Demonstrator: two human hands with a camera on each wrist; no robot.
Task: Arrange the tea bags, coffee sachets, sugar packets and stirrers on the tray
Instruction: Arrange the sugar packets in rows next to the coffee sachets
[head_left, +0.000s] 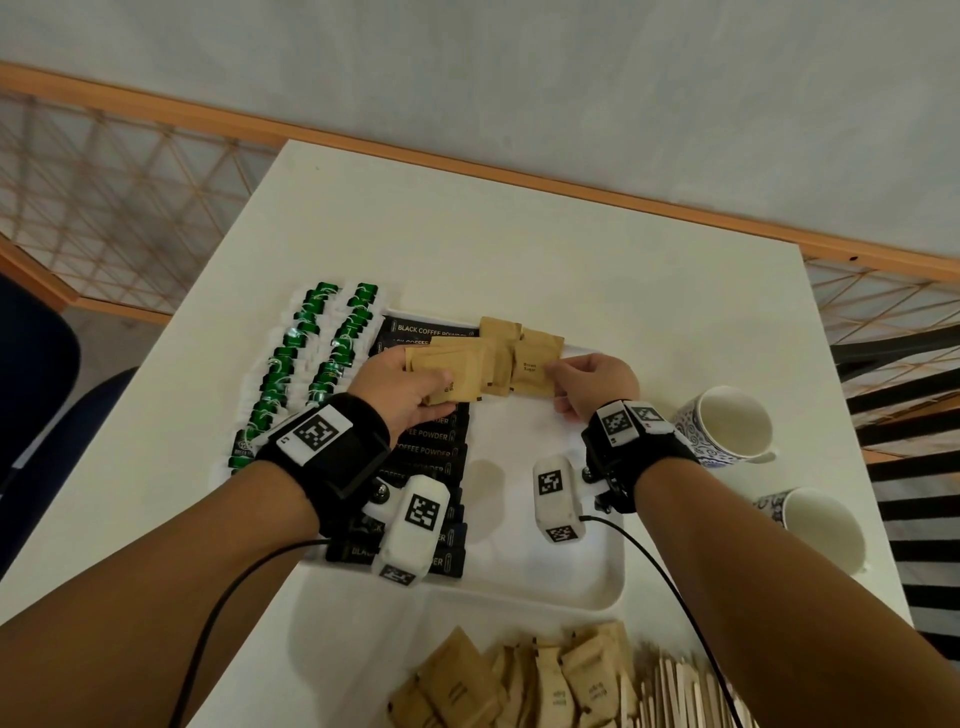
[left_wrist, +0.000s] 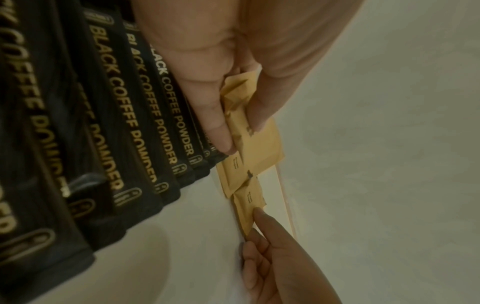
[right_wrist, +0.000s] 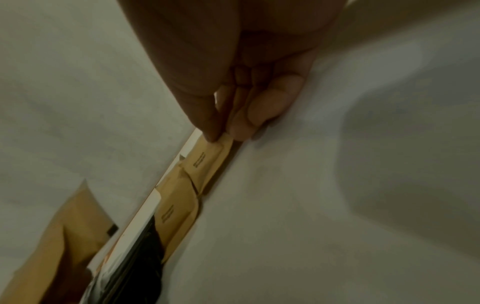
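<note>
now the sugar step: left hand (head_left: 402, 387) grips a sugar packet stack (head_left: 449, 371); right hand (head_left: 592, 384) pinches one packet (head_left: 535, 366) toward the tray's (head_left: 597, 587) twelve o'clock edge; next, lay it flat.

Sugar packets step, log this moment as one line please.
step: laying sugar packets | left hand: holds sugar packet stack | right hand: pinches brown sugar packet | tray: coffee sachets placed | stirrers: off tray
</note>
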